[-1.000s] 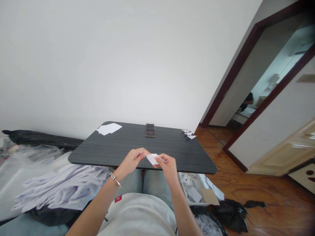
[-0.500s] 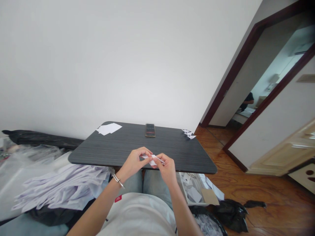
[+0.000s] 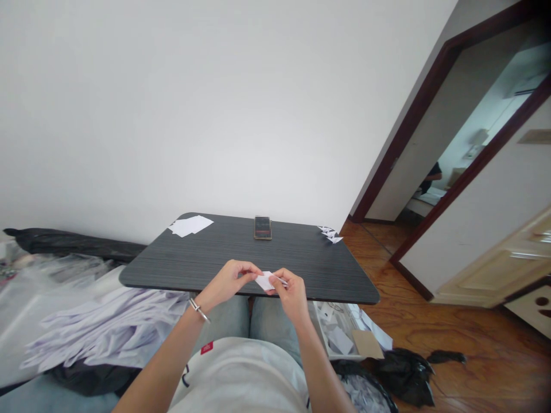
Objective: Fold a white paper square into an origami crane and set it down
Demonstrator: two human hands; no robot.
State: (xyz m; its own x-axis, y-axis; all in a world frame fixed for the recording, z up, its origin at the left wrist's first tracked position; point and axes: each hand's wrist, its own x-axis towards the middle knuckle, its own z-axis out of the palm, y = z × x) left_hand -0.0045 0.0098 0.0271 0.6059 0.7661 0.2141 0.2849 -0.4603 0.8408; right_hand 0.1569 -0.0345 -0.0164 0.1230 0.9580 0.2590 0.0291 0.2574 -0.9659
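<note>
Both my hands hold a small white folded paper point(image 3: 266, 280) just above the near edge of a dark wood-grain table point(image 3: 206, 261). My left hand point(image 3: 230, 281) pinches the paper's left end with thumb and fingertips; a metal bracelet sits on that wrist. My right hand point(image 3: 290, 291) pinches the right end, fingers curled over it. A small stack of white paper slips point(image 3: 190, 225) lies at the table's far left. Several small folded paper pieces point(image 3: 330, 234) lie at the far right corner.
A phone point(image 3: 262, 227) stands at the table's far edge by the white wall. A heap of white paper sheets point(image 3: 107, 327) lies at my left. A box of paper slips point(image 3: 340, 335) and black bags point(image 3: 404, 376) lie on the wooden floor at right. A person sits beyond the open doorway point(image 3: 433, 178).
My hands came closer together on the paper and pressed it, then parted slightly; the paper looks smaller and more folded than a second ago.
</note>
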